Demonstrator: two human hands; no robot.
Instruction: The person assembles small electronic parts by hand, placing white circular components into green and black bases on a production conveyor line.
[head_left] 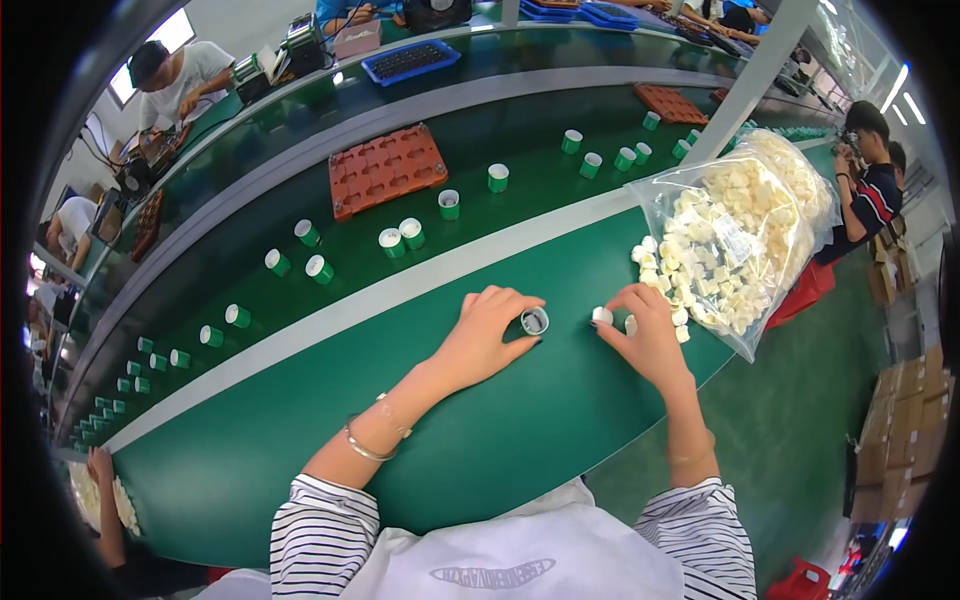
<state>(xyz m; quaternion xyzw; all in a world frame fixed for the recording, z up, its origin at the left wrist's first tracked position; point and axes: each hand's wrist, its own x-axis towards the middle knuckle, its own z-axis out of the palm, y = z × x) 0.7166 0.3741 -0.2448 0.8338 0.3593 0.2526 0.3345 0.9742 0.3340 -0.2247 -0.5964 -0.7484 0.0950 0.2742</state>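
My left hand [495, 330] closes thumb and fingers around a small round cup [535, 321] with a white rim and a grey inside, low over the green tabletop [450, 450]. To its right, my right hand [645, 325] pinches a small white plastic cap [602, 315] between thumb and fingertips. A gap of bare tabletop lies between the two hands. Just behind my right hand, loose cream-white caps [648, 262] spill from the mouth of a clear plastic bag [745, 230] filled with more of them.
Beyond a pale rail [400, 290], several green-and-white cups [449, 204] stand on a green belt with an orange tray [388, 170]. A blue tray [411, 62] lies farther back. A white post [750, 85] rises behind the bag. Another person's hand [100, 465] is at far left.
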